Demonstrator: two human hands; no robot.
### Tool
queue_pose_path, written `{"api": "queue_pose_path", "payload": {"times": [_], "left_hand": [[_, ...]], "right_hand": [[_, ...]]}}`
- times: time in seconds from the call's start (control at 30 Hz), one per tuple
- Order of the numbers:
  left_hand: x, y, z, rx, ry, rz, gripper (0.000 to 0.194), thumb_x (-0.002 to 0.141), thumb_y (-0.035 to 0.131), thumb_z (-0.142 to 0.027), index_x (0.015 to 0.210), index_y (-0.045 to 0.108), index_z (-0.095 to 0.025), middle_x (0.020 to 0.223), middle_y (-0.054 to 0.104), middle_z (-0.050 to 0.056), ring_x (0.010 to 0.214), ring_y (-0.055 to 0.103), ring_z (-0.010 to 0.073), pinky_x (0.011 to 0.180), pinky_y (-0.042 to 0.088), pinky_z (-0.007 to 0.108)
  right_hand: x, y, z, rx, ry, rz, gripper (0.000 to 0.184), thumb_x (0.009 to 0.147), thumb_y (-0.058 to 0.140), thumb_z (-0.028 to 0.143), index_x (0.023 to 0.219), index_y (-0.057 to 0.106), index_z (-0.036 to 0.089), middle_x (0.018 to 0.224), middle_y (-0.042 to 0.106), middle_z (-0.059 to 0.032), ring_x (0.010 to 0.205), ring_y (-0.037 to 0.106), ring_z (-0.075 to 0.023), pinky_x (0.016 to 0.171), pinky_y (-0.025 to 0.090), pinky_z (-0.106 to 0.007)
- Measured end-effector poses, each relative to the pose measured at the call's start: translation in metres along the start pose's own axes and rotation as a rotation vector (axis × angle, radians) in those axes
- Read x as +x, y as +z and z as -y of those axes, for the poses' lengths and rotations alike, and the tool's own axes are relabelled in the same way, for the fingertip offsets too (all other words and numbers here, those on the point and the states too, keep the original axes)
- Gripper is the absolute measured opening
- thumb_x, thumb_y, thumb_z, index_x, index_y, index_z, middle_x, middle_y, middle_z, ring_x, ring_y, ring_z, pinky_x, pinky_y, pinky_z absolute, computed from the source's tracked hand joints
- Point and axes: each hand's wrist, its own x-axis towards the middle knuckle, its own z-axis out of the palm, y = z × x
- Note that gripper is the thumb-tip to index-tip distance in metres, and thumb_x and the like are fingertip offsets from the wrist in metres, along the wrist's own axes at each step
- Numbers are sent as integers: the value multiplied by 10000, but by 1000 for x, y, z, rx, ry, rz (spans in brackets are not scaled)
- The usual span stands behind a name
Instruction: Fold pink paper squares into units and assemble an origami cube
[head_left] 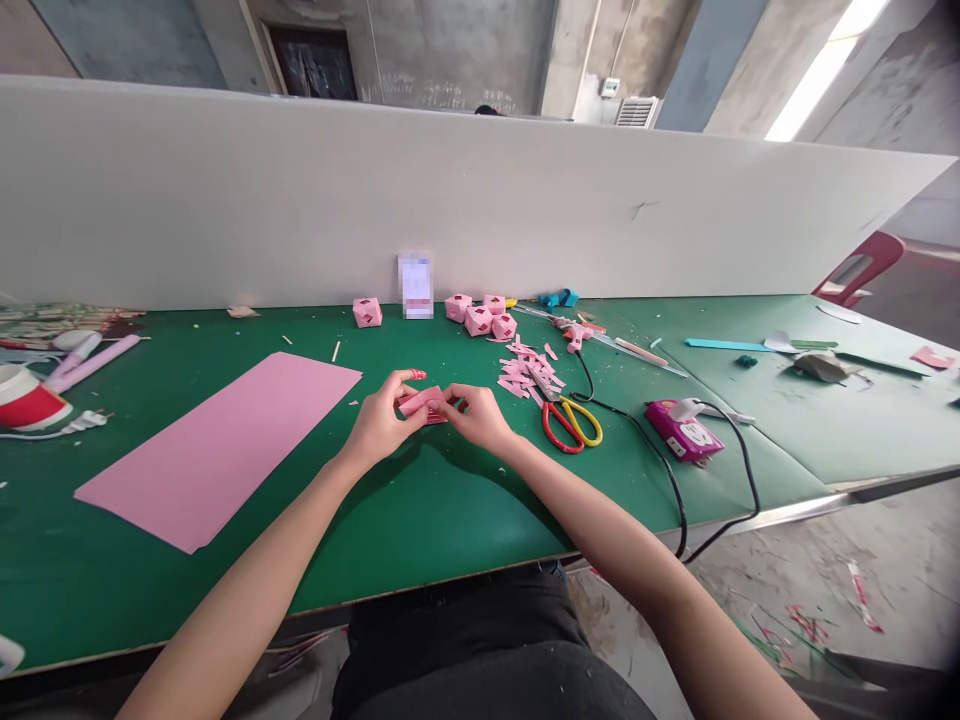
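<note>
Between my two hands is a small folded piece of pink paper (422, 401), held just above the green table. My left hand (381, 418) pinches its left side, and my right hand (475, 413) grips its right side. Left of my hands lies a large pink paper sheet (225, 440). Scissors (568, 422) with one red and one yellow handle rest to the right, their blades over a heap of pink paper strips (525, 368). Farther back stand several folded pink paper cubes (478, 320), with another pink cube (367, 312) apart from them.
A phone (416, 285) leans against the white partition (450, 200). A pink glue gun (576, 334) lies behind the scissors, its black cable running to a purple power socket (684, 430). A red and white cup (31, 400) stands at far left. The green table's (420, 530) front edge is near my body.
</note>
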Motion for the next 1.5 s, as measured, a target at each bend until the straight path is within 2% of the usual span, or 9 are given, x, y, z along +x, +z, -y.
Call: {"api": "queue_pose_path", "payload": {"times": [0.13, 0.27, 0.4, 0.57, 0.73, 0.87, 1.1, 1.33, 1.5], "left_hand": [[0, 0, -4, 24, -6, -20, 492, 807, 678, -346, 1259, 519, -234, 928, 754, 26, 824, 714, 212, 722, 528, 313], [3, -1, 4, -99, -18, -35, 491, 791, 705, -353, 1224, 508, -230, 927, 745, 36, 874, 727, 220, 789, 559, 339], [9, -9, 19, -173, -34, -143, 443, 769, 703, -321, 1153, 506, -222, 821, 689, -5, 821, 713, 200, 869, 555, 378], [14, -18, 22, -230, -146, -279, 466, 732, 741, -351, 1116, 516, -213, 855, 684, 15, 847, 692, 206, 877, 545, 386], [9, -8, 10, -207, -104, -51, 361, 801, 687, -450, 1057, 630, -202, 1006, 693, 64, 1000, 664, 236, 831, 531, 336], [5, 0, 6, -89, -83, 69, 279, 805, 664, -462, 912, 673, -204, 904, 689, 30, 851, 650, 215, 760, 515, 314], [4, -2, 9, -11, -75, 7, 217, 760, 664, -425, 733, 650, -210, 750, 650, 3, 770, 627, 199, 722, 500, 301], [8, -14, 15, 57, -96, -69, 147, 723, 662, -358, 751, 673, -214, 835, 708, 28, 815, 649, 216, 817, 505, 347], [10, -18, 16, 71, -104, -19, 207, 741, 676, -395, 840, 707, -215, 903, 733, 53, 890, 661, 244, 853, 505, 370]], "right_hand": [[0, 3, 2, -10, -1, -25, 451, 880, 605, 612, 708, 655, 199, 680, 649, -6, 600, 494, -134, 599, 376, -273], [1, -1, 3, 14, -7, -40, 439, 888, 598, 596, 720, 648, 194, 695, 662, -13, 619, 520, -141, 612, 395, -274], [4, -15, -2, 24, 35, -128, 439, 879, 602, 601, 728, 640, 190, 703, 683, -20, 637, 558, -149, 613, 399, -270], [8, -31, -14, 84, 105, -204, 479, 849, 607, 649, 718, 608, 188, 723, 707, -35, 643, 586, -157, 585, 401, -264], [6, -20, -11, 81, 83, -123, 462, 854, 618, 631, 748, 644, 183, 721, 702, -27, 672, 611, -159, 610, 416, -261], [1, -5, -2, 15, 24, -53, 464, 867, 610, 629, 749, 660, 184, 691, 675, -11, 637, 565, -140, 624, 425, -259], [-1, 1, 5, 3, 3, -51, 481, 873, 601, 636, 735, 659, 178, 684, 661, -13, 615, 533, -131, 612, 419, -259], [-1, -4, 2, 2, 20, -74, 465, 875, 600, 622, 716, 634, 186, 672, 650, -7, 618, 541, -136, 620, 420, -263], [1, -12, -6, 34, 61, -145, 438, 871, 612, 606, 741, 625, 187, 674, 651, -3, 617, 549, -138, 619, 418, -262]]}}
